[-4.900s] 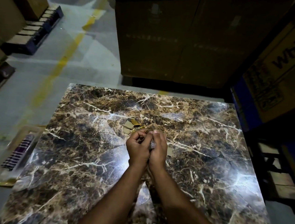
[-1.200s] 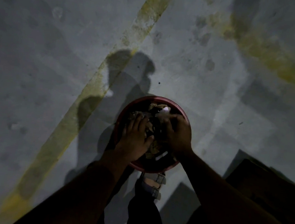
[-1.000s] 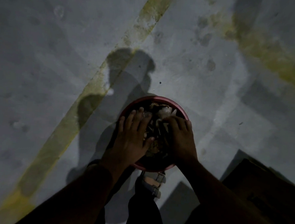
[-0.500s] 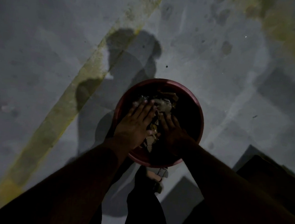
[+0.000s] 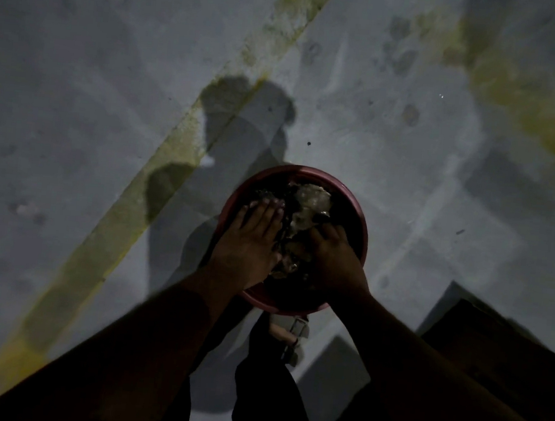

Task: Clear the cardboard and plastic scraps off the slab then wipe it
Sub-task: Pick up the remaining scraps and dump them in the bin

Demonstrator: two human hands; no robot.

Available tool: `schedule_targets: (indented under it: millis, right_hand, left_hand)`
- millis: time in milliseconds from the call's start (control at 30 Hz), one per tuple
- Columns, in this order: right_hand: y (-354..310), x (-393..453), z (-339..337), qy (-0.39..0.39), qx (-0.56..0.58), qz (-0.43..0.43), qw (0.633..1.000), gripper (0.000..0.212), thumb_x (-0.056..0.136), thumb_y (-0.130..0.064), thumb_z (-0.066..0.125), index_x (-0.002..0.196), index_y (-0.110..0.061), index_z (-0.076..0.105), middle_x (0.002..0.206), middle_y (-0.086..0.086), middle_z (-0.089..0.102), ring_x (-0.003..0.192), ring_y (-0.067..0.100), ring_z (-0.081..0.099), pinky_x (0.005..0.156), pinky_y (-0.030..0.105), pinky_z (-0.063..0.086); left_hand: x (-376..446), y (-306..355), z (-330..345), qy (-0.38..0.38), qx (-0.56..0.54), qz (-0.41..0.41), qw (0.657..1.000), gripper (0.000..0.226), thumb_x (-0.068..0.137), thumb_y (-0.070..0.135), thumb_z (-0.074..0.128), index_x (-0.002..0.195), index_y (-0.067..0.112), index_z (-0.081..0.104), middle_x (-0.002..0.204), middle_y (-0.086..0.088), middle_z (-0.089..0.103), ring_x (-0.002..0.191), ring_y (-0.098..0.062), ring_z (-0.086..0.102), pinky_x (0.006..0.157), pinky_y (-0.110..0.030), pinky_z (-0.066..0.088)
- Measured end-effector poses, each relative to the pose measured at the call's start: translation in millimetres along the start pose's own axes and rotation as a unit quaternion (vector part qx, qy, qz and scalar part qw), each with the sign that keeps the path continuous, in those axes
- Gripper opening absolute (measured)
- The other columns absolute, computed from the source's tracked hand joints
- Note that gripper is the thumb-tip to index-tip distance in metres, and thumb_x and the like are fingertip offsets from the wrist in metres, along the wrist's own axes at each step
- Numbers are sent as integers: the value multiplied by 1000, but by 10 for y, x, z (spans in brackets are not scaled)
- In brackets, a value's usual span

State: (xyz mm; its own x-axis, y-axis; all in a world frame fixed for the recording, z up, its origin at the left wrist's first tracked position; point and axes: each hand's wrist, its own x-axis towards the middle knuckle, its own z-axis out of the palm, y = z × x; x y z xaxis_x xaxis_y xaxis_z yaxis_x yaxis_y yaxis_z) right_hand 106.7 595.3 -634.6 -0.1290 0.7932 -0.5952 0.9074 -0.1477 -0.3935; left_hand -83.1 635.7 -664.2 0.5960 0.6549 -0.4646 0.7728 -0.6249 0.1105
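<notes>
- The dim light left much unclear: the scraps in the red bucket read as one pale crumpled mass, cardboard and plastic not separable, with no long axis to be made out.
- The bucket stood upright on the concrete floor, its mouth facing up, its near rim hidden by both wrists; a sandalled foot showed just below it.
- The left hand lay flat, fingers straight and together, over the bucket's left side.
- The right hand reached into the scraps; its fingers were lost in shadow, so I cannot tell its grip.
</notes>
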Motion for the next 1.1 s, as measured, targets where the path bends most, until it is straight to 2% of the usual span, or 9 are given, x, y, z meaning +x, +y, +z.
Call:
schedule_targets:
  millis: [100,200,333,433,567,667,767,967,1100]
  right_hand:
    - [-89,-56,-68,31,-18,-7,999,74,78,-26,82,142,-10,50,145,19,46,133,41,41,101,55,47]
    - [-193,-122,-138,45,-19,-3,999,67,83,-27,76,142,-10,48,149,17,44,137,39,40,104,56,45]
    - [-362,-325,-363,72,-42,4,997,70,97,-36,57,157,-14,28,165,13,22,153,32,19,121,54,17]
    - [-596,-676,-629,107,-50,11,993,74,97,-44,53,159,-15,25,166,12,22,153,31,19,121,55,16]
    - [-1003,-1279,-996,148,-74,39,986,73,96,-51,27,158,-14,27,166,14,22,153,32,20,119,60,22]
    - [-1318,-1717,-1290,157,-53,66,984,69,100,-49,32,159,-14,25,167,14,16,155,30,13,121,60,18]
    - [-1707,-2216,-1652,174,-18,78,981,71,99,-48,33,160,-15,22,168,11,16,156,26,10,122,58,15]
    - [-2408,-3186,-2124,236,-8,113,965,69,103,-48,33,161,-16,14,170,6,5,157,22,0,124,55,10]
    - [-2785,-3820,-2237,292,12,164,942,68,105,-48,30,162,-18,10,170,3,0,156,19,-6,124,55,7]
  left_hand:
    - [-123,5,-60,17,9,-20,1000,81,91,51,29,158,5,24,165,-17,20,154,-32,17,121,-53,18]
    - [-241,42,-220,33,22,-21,999,82,95,51,36,159,5,16,167,-18,12,155,-32,10,122,-54,14]
    - [-456,78,-552,80,26,-20,996,77,98,48,40,158,3,22,165,-19,18,154,-33,14,119,-56,21]
    - [-773,127,-994,102,24,-14,994,72,100,48,25,158,4,23,166,-18,17,154,-33,13,120,-55,20]
    - [-1237,143,-1713,110,-3,1,994,71,106,51,10,157,5,26,165,-17,20,153,-32,18,120,-54,21]
    - [-1608,151,-2233,138,-5,35,990,68,105,49,29,155,3,30,163,-19,24,152,-34,21,119,-54,27]
    - [-1976,217,-2856,117,-34,31,992,82,94,44,55,159,8,19,167,-14,14,155,-29,10,123,-50,19]
    - [-2746,373,-3837,161,-31,76,983,86,94,45,57,160,10,13,169,-12,6,156,-27,4,125,-47,10]
    - [-3186,518,-4276,197,-44,151,968,77,95,46,46,157,7,25,167,-15,15,155,-29,11,123,-50,18]
